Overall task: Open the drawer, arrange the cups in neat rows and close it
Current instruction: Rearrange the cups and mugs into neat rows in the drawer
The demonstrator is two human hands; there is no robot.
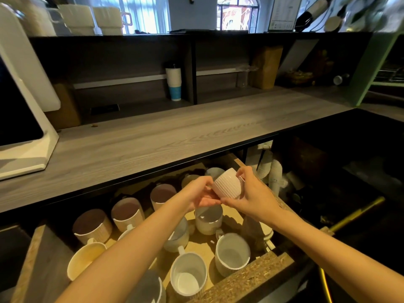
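Drawer: open, below the desk.
Cup: ribbed, pale, tilted, lifted above the drawer.
Left hand: fingers curled on the cup's left side.
Right hand: gripping its right side.
Mugs: upright inside the drawer, in loose rows.

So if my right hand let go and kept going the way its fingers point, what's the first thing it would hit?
Probably the left hand: the right hand points leftward under the tilted ribbed cup toward it, fingertips almost touching. Depth is hard to judge.
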